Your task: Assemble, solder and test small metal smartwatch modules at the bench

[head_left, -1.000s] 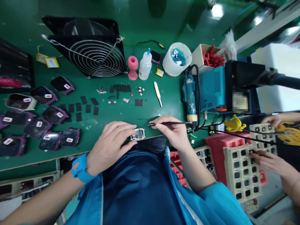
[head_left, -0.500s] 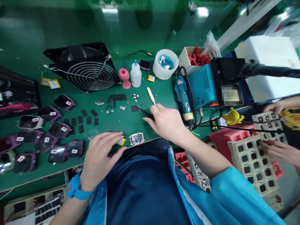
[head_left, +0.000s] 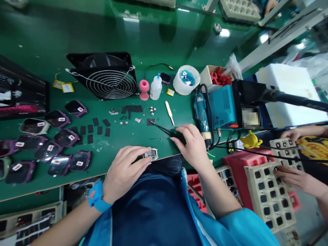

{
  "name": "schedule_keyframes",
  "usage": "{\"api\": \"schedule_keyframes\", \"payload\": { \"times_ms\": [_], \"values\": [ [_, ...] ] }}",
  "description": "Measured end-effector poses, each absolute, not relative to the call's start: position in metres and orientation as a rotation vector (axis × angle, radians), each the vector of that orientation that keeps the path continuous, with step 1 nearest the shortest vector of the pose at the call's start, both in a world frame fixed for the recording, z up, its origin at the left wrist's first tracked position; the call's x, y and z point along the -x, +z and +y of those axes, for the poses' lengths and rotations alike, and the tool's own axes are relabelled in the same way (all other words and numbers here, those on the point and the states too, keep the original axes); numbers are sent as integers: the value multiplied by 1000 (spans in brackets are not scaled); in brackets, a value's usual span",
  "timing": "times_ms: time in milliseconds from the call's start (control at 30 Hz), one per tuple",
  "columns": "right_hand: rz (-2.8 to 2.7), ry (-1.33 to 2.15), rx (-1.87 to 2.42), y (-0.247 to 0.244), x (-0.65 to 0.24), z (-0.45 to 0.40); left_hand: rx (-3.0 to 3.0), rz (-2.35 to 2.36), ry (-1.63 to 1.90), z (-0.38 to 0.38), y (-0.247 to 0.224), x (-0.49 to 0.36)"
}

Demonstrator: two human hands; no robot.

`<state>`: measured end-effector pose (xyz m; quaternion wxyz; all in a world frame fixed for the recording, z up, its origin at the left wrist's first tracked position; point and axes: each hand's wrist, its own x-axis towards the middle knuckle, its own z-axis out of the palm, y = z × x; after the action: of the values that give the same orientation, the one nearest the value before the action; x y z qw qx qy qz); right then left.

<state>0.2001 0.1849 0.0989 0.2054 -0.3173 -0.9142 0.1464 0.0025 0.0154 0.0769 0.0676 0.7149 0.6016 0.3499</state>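
Note:
My left hand (head_left: 130, 165) is at the table's front edge, with thumb and fingers closed on a small silver watch case (head_left: 154, 154). The case's inside faces up and shows parts; the fingers hide its left side. My right hand (head_left: 193, 145) is beside the handle end of black tweezers (head_left: 162, 129), its thumb and forefinger apart. The tweezers lie on the table, their tips over a black square pad (head_left: 150, 122). Beyond them lies a pointed tool with a cream handle (head_left: 169, 112).
Several purple-framed watches (head_left: 66, 137) and black pads (head_left: 90, 128) lie left. A fan (head_left: 112, 85), pink holder (head_left: 144, 90), bottle (head_left: 156, 89) and white tub (head_left: 186, 89) stand behind. An electric screwdriver (head_left: 201, 109) and blue box (head_left: 222, 106) are right, beyond them another person's hand (head_left: 289, 176).
My right hand has drawn back right, off the cream-handled tool and tweezers. My left hand has shifted right onto the watch case, hiding the yellow battery beside it. The view has shifted slightly.

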Motion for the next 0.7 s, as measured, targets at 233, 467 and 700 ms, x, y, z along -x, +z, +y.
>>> {"api": "schedule_keyframes", "payload": {
  "times_ms": [233, 467, 700],
  "values": [
    [-2706, 420, 1017, 98, -188, 195, -2158, 1798, 1092, 13, 77, -2],
    [-2177, 1306, 1060, 104, -198, 189, -2102, 1837, 1141, 13, 78, -5],
    [-1867, 1620, 1076, 102, -222, 184, -2114, 1837, 1145, 12, 76, -4]
  ]
}}
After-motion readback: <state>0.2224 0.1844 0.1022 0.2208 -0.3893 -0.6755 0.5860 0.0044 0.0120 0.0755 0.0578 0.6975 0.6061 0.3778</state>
